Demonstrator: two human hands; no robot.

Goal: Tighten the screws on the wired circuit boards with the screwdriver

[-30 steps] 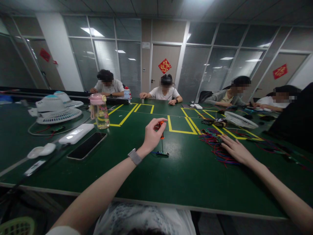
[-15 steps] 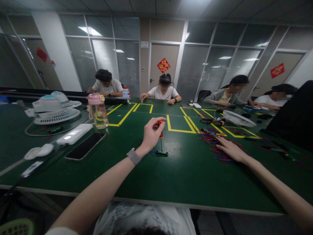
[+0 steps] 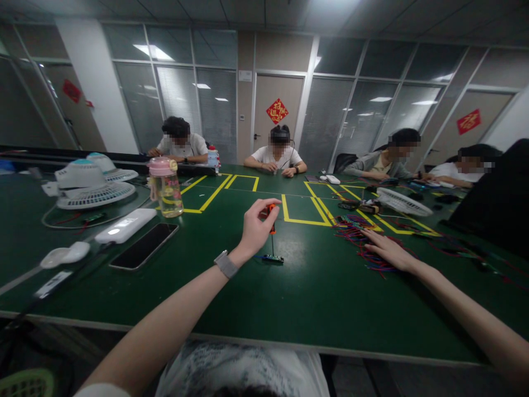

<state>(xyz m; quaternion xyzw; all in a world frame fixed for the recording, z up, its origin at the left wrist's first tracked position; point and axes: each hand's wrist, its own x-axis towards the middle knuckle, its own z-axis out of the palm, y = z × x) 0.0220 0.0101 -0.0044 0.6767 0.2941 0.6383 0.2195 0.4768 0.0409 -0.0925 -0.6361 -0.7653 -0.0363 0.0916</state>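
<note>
My left hand (image 3: 255,227) is closed around the orange-and-black handle of a small screwdriver (image 3: 271,216), held upright. Its tip rests on a small green circuit board (image 3: 273,258) lying on the green table (image 3: 289,298). A grey watch band circles my left wrist. My right hand (image 3: 388,249) reaches out to the right and lies flat, fingers stretched, on a heap of red, blue and black wires (image 3: 363,242).
To the left lie a black phone (image 3: 144,246), a white power bank (image 3: 126,225), a pink-lidded bottle (image 3: 165,186) and white fans (image 3: 93,187). Yellow tape rectangles (image 3: 306,212) mark the table. Another fan (image 3: 399,202) lies at the right. Several people sit along the far side.
My right hand has slid a little farther out over the wires. The left hand and screwdriver stay in place on the board.
</note>
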